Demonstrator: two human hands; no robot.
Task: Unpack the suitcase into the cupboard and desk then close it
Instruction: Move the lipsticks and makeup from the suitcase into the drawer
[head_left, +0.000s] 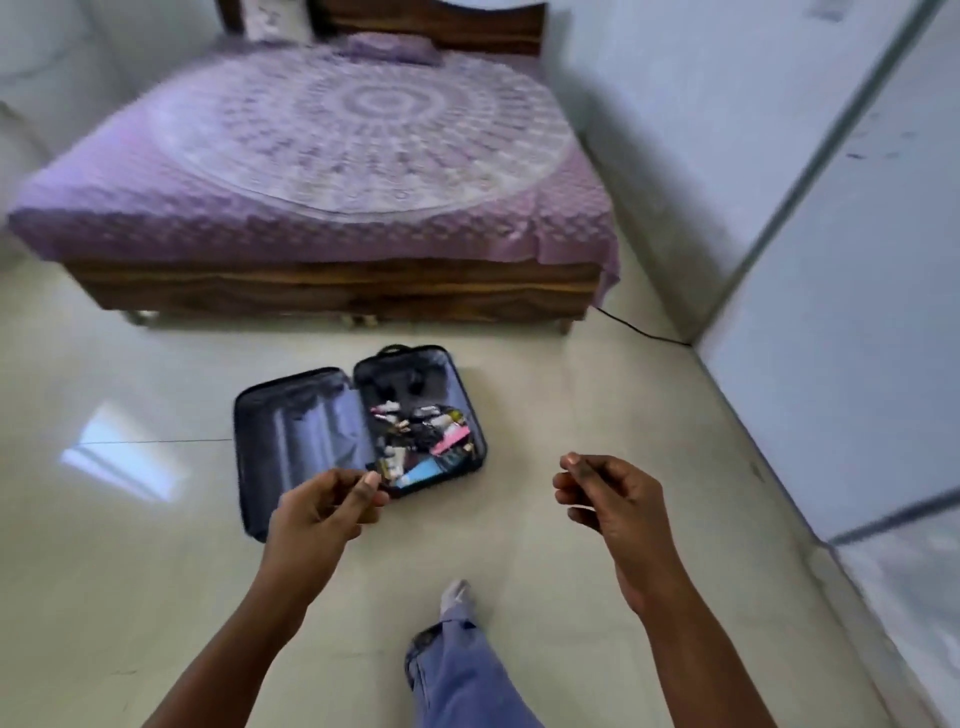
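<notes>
— From where I stand, the nearest thing is the person's leg in blue jeans, stepping forward over the pale tiled floor. Both arms are held out ahead.

— Holding anything?

— Nothing I can make out. The left hand has its fingers loosely curled, thumb close to the forefinger, but I see nothing between them. The right hand is the same: fingers bent in, slack, empty as far as I can tell.

— And the suitcase?

— Just beyond the left hand, flat on the floor, splayed open like a book. The suitcase has its left half bare, only lining showing. The right half holds a heap of small items: pink, blue, dark bits, too blurred to name.

— How would they handle?

— My guess: light, loose, easy to scatter. Better to lift a few at a time in a cupped hand than to scoop the lot. Some may be bottles or tubes, so slippery, perhaps breakable. The shell looks stiff; to close it I'd take the bare half by its outer edge and fold it over.

— Further back?

— A wooden bed with a purple patterned cover, well apart from the case. A black cable runs along the floor towards the pale panelled wall on the right.
</notes>
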